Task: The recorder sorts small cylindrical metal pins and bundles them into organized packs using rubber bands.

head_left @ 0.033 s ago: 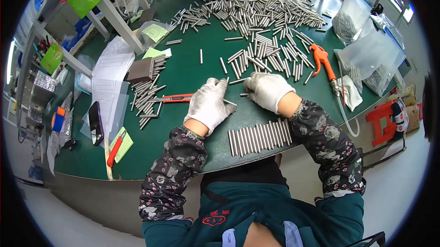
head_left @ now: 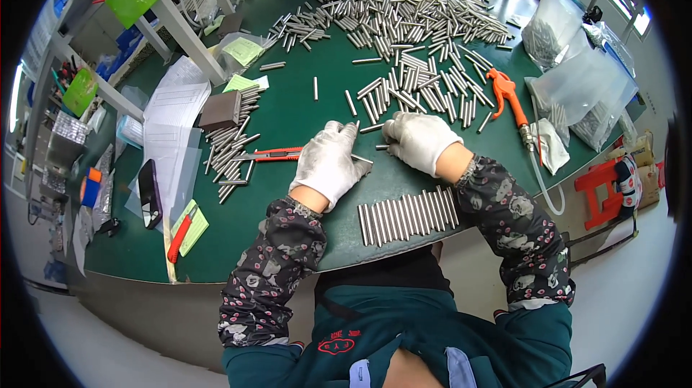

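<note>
My left hand (head_left: 328, 163), in a white glove, has its fingers curled with a short metal pin (head_left: 362, 160) at the thumb. Another pin end shows by its fingertips. My right hand (head_left: 422, 141), gloved too, is closed, and one metal pin (head_left: 372, 128) juts out to its left with a second pin end (head_left: 381, 147) below. What lies under the fingers is hidden. Nearer me, a neat row of metal pins (head_left: 408, 216) lies side by side. A red utility knife (head_left: 270, 154) with its blade out touches the left hand's outer side.
A large heap of loose pins (head_left: 404, 20) covers the far middle. Left of my hands are more pins (head_left: 229, 154), a brown block (head_left: 220, 110), a phone (head_left: 150, 193) and a second red knife (head_left: 182, 237). To the right are an orange air gun (head_left: 507, 96) and plastic bags (head_left: 580, 85).
</note>
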### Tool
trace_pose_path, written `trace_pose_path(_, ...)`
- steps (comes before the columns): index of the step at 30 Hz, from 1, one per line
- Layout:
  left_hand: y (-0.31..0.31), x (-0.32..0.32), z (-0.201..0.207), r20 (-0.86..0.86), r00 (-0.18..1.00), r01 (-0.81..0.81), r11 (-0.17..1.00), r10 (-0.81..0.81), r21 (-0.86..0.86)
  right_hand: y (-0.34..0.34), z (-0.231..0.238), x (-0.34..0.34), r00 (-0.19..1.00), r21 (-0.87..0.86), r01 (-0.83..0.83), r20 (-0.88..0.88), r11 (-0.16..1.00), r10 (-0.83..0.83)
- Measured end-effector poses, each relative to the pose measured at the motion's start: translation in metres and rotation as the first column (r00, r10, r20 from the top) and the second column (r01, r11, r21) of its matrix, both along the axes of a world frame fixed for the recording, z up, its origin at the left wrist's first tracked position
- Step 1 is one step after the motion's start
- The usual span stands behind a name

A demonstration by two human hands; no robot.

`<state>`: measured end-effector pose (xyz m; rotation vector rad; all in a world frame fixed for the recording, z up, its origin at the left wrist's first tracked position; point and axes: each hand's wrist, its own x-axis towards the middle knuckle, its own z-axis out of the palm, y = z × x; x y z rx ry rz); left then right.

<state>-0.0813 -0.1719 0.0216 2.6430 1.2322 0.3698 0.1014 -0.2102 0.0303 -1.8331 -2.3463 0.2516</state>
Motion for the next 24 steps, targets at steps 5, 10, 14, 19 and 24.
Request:
trace_pose_path(5,0.003,0.007,-0.002,0.02,0.999,-0.027,0.999,0.026,0.038,0.01,-0.005,0.001,0.991,0.101,0.004,-0.132,0.995,0.009)
trace_pose_path(10,0.002,0.007,-0.007,0.049,0.999,0.008,1.0,-0.009,0.019,0.003,0.0,0.009,0.996,0.056,0.018,-0.089,0.998,-0.013)
trace_pose_path(14,-0.009,0.004,-0.001,0.005,1.0,0.005,1.0,-0.005,0.027,-0.014,0.007,0.015,0.999,0.018,0.036,-0.004,0.999,-0.036)
trace_pose_path(19,-0.022,-0.006,0.003,-0.204,0.978,-0.003,0.985,0.038,0.172,-0.039,0.011,0.023,0.967,0.047,0.107,0.227,0.993,-0.115)
trace_pose_path(24,-0.027,-0.016,0.001,-0.27,0.962,0.035,0.969,0.034,0.245,-0.062,0.009,0.041,0.94,0.021,0.282,0.195,0.959,-0.28)
